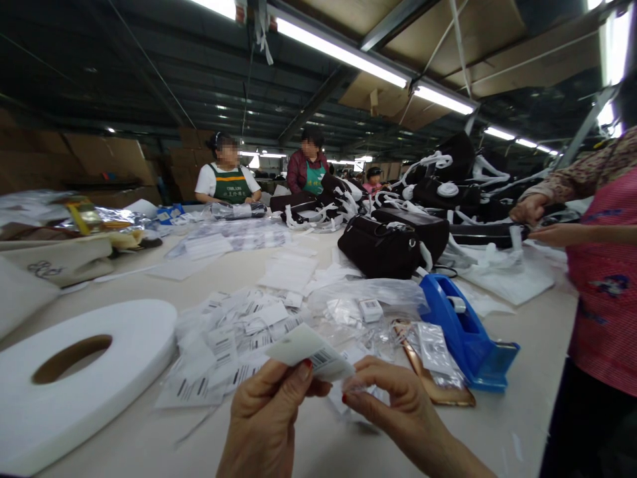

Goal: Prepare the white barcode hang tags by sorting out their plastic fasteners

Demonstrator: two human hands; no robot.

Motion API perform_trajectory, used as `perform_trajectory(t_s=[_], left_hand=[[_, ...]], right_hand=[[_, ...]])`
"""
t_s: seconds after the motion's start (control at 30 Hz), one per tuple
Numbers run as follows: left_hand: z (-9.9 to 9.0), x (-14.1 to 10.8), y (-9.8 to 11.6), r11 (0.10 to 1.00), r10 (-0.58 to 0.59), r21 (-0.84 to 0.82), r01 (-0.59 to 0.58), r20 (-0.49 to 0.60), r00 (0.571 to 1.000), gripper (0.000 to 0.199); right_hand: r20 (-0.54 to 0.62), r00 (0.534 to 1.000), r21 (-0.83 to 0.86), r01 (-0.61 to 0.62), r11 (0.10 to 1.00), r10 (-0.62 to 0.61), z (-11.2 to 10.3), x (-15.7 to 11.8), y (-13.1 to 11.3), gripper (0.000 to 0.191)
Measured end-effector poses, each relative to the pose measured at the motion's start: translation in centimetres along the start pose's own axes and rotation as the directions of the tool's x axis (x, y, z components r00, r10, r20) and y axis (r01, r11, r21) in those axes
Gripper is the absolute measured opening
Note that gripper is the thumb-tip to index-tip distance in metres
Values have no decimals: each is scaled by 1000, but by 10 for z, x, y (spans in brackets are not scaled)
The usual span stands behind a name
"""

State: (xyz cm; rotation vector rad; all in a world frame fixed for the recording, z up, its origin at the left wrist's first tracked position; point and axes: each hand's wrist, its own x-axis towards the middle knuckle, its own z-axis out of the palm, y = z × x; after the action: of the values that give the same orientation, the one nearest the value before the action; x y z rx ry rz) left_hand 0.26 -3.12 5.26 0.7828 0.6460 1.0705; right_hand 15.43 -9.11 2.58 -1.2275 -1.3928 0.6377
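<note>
My left hand (271,411) pinches a white barcode tag (311,352) between thumb and fingers, its printed bars facing up toward me. Close to the tag's right end, my right hand (398,405) has thumb and forefinger pressed together; whatever small thing lies between those fingertips is hidden. Just beyond both hands spreads a loose heap of barcode labels (223,345). Clear plastic bags with small tags (371,310) lie behind my right hand.
A large white roll (144,345) lies at left, and a blue tape dispenser (462,332) stands at right beside a copper-coloured flat object (452,396). Dark bags (381,249) with white-wrapped straps pile up behind. Co-workers stand across the table and at right.
</note>
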Motion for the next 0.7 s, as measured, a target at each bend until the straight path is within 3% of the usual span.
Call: perform_trajectory(t_s=[0.43,0.7], left_hand=[[-6,2,-3,991,19,128,-25,42,999,9],[-11,3,-1,932,73,348,-105,104,992,10]], right_hand=[[33,998,65,-64,996,62,-5,-1,-1,9],[137,983,16,-126,992,122,-9,-1,-3,19]])
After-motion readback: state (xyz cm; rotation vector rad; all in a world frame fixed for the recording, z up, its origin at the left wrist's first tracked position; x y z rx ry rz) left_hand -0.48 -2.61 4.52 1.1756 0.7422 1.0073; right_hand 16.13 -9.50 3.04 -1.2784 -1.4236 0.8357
